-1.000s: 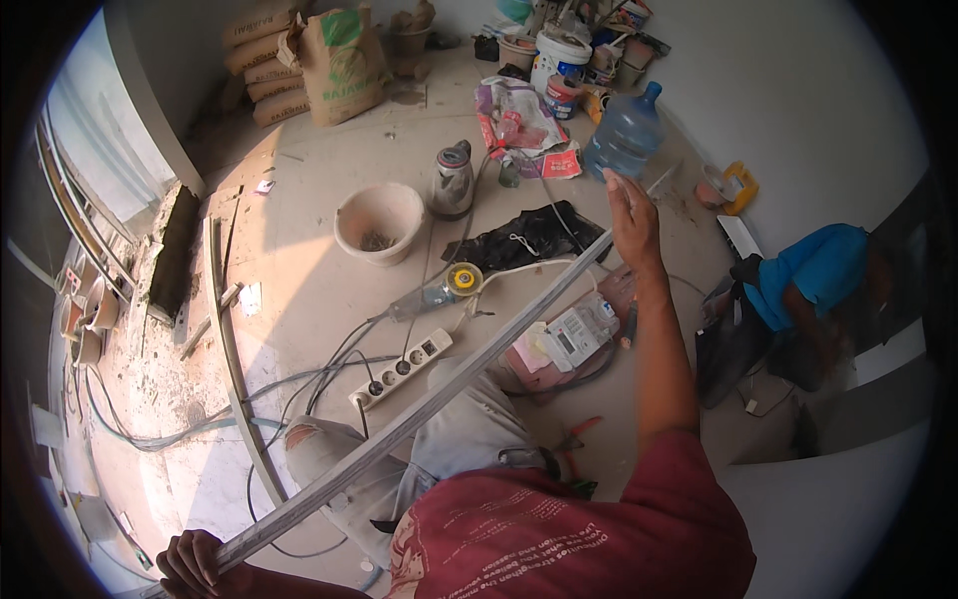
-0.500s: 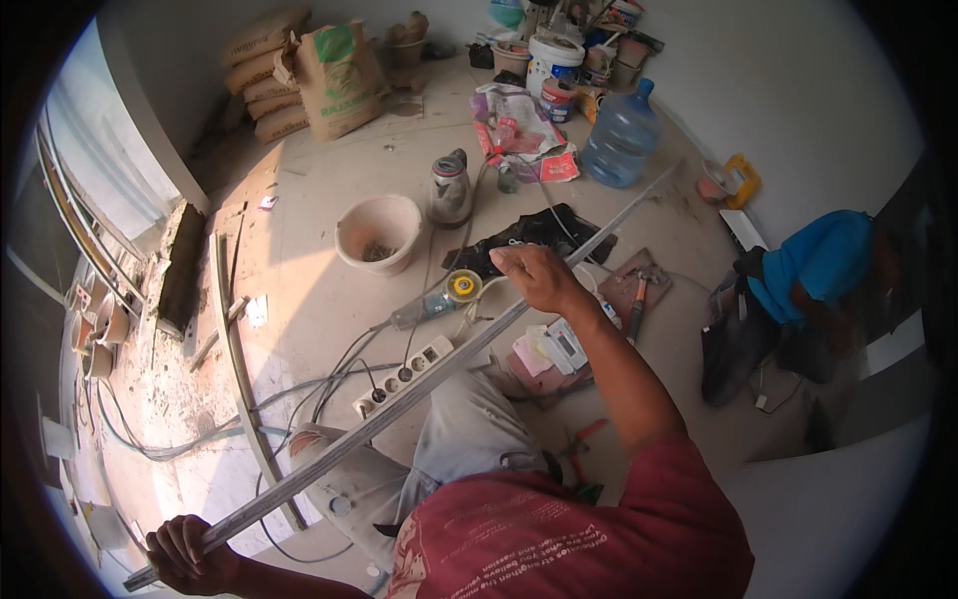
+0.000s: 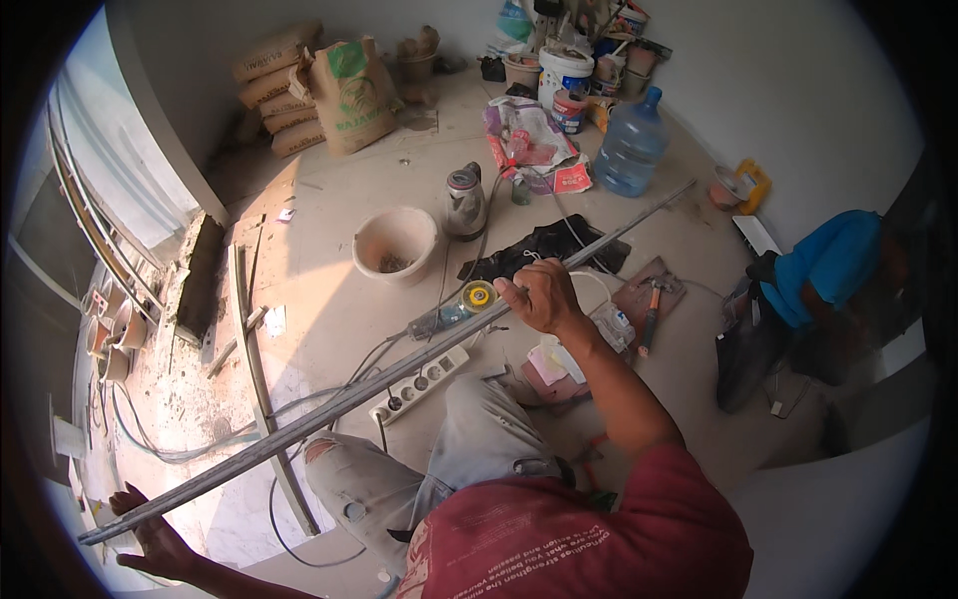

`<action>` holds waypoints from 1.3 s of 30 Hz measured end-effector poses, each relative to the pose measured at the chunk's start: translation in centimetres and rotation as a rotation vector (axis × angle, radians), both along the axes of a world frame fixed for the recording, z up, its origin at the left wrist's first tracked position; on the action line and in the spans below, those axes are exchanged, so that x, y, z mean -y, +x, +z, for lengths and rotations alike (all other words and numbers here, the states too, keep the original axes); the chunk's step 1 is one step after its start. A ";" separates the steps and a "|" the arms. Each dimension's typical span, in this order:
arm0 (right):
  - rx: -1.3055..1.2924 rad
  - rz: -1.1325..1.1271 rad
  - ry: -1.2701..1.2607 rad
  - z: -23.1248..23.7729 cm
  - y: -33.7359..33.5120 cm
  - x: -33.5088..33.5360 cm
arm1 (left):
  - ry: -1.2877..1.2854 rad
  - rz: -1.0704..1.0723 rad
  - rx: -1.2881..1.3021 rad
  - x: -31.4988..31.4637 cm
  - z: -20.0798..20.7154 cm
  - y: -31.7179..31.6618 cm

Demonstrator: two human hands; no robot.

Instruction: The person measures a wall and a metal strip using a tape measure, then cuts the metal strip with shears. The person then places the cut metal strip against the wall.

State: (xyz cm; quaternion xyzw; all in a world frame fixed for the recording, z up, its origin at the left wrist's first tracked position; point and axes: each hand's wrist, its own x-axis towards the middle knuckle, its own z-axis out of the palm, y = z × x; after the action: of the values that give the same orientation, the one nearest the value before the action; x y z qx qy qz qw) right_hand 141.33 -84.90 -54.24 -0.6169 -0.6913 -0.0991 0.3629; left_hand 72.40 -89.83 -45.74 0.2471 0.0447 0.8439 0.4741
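Observation:
A long, thin grey metal bar (image 3: 329, 409) slants across my lap from lower left to upper right. My right hand (image 3: 544, 298) is closed round it beyond my knees. Near its lower-left end, the bar lies across my left hand (image 3: 150, 534), whose fingers and thumb are spread apart rather than wrapped round it. Below the bar lies a white power strip (image 3: 424, 382) with plugs in it. An angle grinder (image 3: 479, 297) with a yellow disc centre rests on the floor just past the bar. A hammer (image 3: 652, 317) lies on a brown board right of my right hand.
A bucket (image 3: 394, 243) and a blue water jug (image 3: 633, 145) stand ahead. Stacked sacks (image 3: 284, 90) sit at the far left. Another metal strip (image 3: 261, 394) and loose cables lie on the left. A person in blue (image 3: 833, 265) crouches at right.
My left hand has opened from its grip round the bar. The bar has shifted toward the lower left and lies at a flatter slant. My right hand still grips it.

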 end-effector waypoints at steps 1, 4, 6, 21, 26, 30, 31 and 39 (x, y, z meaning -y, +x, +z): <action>-0.006 -0.013 0.014 0.8 -2.5 -0.4 | -0.050 0.116 0.000 -0.4 0.6 5.0; -0.066 0.077 0.091 2.6 -10.4 -1.3 | -0.340 0.055 -0.055 -1.6 -2.3 18.7; -0.064 0.135 0.085 4.0 -15.8 -0.7 | 0.135 -0.498 -0.336 -3.5 -8.7 21.6; -0.228 0.059 0.056 7.9 0.1 -1.4 | -0.309 0.055 -0.031 -1.4 -4.4 9.8; -0.249 -0.017 -0.322 -5.3 2.7 -2.2 | -0.063 -0.202 -0.153 -2.8 -4.6 8.7; -0.283 0.099 -0.188 -4.0 2.5 -2.6 | -0.182 0.025 -0.103 -1.8 -7.8 7.0; -0.272 0.084 -0.213 -3.2 3.4 -2.5 | -0.217 0.054 -0.151 -2.0 -8.3 6.5; -0.322 0.059 -0.036 2.9 2.1 -0.6 | -0.231 0.022 -0.135 -2.2 -6.8 5.8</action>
State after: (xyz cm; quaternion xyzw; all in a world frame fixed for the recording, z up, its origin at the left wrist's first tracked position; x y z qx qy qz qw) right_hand 143.40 -84.25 -51.30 -0.6104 -0.6439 0.0241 0.4607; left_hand 78.23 -87.61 -52.58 0.2467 0.1762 0.8196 0.4862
